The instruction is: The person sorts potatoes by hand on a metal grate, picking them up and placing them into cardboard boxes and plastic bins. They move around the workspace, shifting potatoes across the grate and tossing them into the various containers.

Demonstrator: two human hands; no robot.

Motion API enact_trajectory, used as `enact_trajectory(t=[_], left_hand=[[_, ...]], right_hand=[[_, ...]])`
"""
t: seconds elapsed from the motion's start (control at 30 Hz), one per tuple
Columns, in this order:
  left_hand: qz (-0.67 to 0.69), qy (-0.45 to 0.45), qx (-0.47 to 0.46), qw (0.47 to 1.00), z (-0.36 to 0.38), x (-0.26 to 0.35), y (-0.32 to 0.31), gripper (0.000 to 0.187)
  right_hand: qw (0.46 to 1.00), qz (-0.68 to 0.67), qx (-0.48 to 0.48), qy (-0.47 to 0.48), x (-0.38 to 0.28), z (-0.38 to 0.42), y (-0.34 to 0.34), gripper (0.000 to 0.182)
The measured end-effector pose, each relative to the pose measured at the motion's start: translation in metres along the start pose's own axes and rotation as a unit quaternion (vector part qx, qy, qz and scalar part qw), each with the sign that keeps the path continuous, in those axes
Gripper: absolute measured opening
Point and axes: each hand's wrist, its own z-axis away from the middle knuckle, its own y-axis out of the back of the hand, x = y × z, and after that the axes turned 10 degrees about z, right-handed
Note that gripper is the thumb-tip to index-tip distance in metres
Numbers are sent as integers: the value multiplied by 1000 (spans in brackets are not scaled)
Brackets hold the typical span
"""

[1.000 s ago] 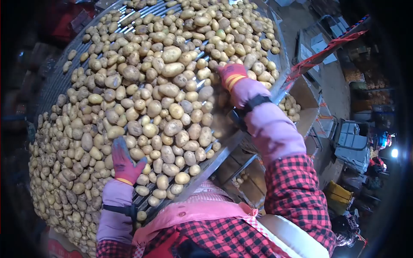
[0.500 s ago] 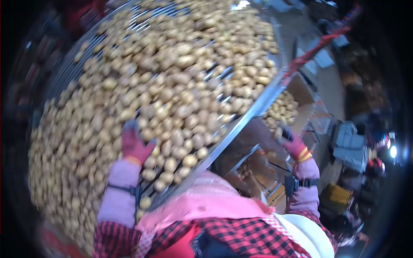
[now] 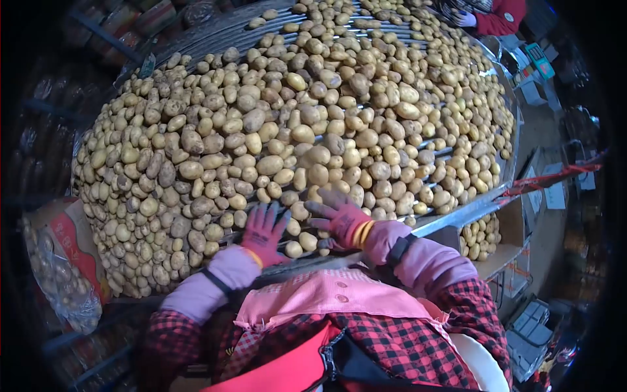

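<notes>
A broad heap of potatoes [image 3: 274, 130] covers a slatted metal sorting table [image 3: 222, 40] in front of me. My left hand [image 3: 264, 233], in a pink glove with grey fingertips, lies spread over the near potatoes with nothing in it. Close beside it on the right, my right hand [image 3: 341, 219] wears a matching glove with a yellow cuff. Its fingers are apart and stretch leftward over the potatoes, holding nothing that I can see. A few loose potatoes [image 3: 294, 249] lie between the hands, by the table's near edge.
At the right, a carton [image 3: 491, 264] below the table's metal rim [image 3: 457, 217] holds more potatoes. Red-wrapped cord [image 3: 555, 175] runs off that corner. A bag of potatoes [image 3: 65, 281] stands by a red printed box [image 3: 75, 238] at left. A co-worker's sleeve [image 3: 501, 18] shows at the far right.
My right hand has come back leftward from above the carton to the potatoes beside my left hand. My left hand stays over the heap, its fingers now spread wider. The view has turned.
</notes>
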Motion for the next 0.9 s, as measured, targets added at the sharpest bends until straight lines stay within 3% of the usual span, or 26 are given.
enact_trajectory(t=[0.07,0.13,0.17,0.2,0.3,0.33,0.4,0.43,0.47,0.5,0.53,0.57,0.6,0.63,0.67,0.7,0.73,0.77,0.8,0.87,0.9], left_hand=[[29,29,14,999,-32,14,-14,127],[29,-10,80,996,-72,13,-18,118],[-77,21,143,986,-106,14,-41,115],[-20,45,128,991,-134,24,-32,109],[259,86,12,962,-209,65,48,95],[268,90,1,959,-231,75,63,94],[206,38,27,977,-272,85,74,95],[201,1,67,977,-278,90,75,92],[166,-71,148,972,-281,87,65,84],[201,-91,122,968,-268,84,72,81],[235,-110,99,961,-245,79,84,78],[196,-128,145,961,-220,71,89,73],[206,-152,204,945,-195,54,90,68],[231,-118,229,938,-169,42,96,61],[221,-86,278,931,-141,25,96,58],[172,-52,327,928,-120,8,98,57],[165,21,318,933,-101,-6,108,55],[115,39,377,918,-86,-25,106,53],[78,81,396,911,-73,-41,110,54],[81,144,408,898,-52,-69,103,64],[56,154,399,902,-48,-72,104,65]], right_hand=[[991,-14,-134,7,23,-5,27,64],[998,0,-62,20,70,9,4,62],[982,-8,-185,-27,87,5,23,60],[993,95,-58,-24,108,14,21,57],[985,146,-65,-59,173,21,37,60],[982,145,-82,-88,193,22,43,57],[973,136,-100,-160,251,29,43,51],[923,33,-258,-284,265,14,74,46],[918,41,-268,-290,287,16,80,42],[913,49,-277,-297,309,18,87,38],[959,169,-137,-184,348,50,76,35],[956,236,-53,-166,367,65,81,34],[953,223,-42,-202,375,58,92,33],[948,208,-30,-238,383,51,102,33],[935,111,-98,-322,382,31,128,34],[921,103,-46,-373,357,-4,145,29],[952,32,42,-301,335,-37,147,28],[967,40,83,-239,318,-74,130,27],[974,-66,58,-210,293,-111,121,35],[950,134,-135,-249,260,-185,94,52],[938,158,-138,-277,280,-214,34,54]])
